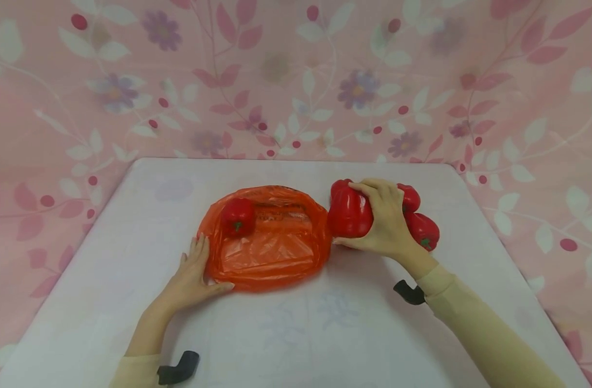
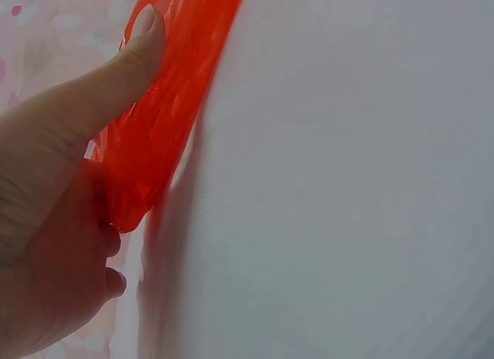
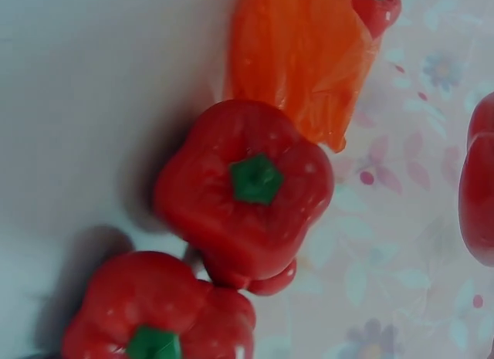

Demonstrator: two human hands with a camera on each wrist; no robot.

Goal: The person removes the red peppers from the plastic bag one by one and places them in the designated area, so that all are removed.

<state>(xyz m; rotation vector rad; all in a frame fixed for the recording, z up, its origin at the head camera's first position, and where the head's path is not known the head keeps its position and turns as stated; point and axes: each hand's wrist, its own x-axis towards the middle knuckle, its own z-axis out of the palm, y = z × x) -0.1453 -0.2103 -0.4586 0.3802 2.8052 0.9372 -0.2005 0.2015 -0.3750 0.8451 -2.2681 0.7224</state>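
My right hand (image 1: 385,218) grips a large red bell pepper (image 1: 350,213), thumb at its lower front and fingers over its top. This pepper is just right of an orange plastic bag (image 1: 268,253), which stands with its mouth spread wide. One red pepper with a green stem (image 1: 238,215) lies inside, at the back left. Around the bag's front left corner is my left hand (image 1: 191,277). The left wrist view shows that thumb along the bag's side (image 2: 170,104) and the fingers beneath it. In the right wrist view the right hand is out of sight.
More red peppers (image 1: 424,231) lie close behind and right of my right hand, partly hidden by it. A white cloth (image 1: 296,334) covers the table. Pink floral fabric (image 1: 296,81) hangs behind it. Dark curved pieces (image 1: 179,368) sit at both wrists.
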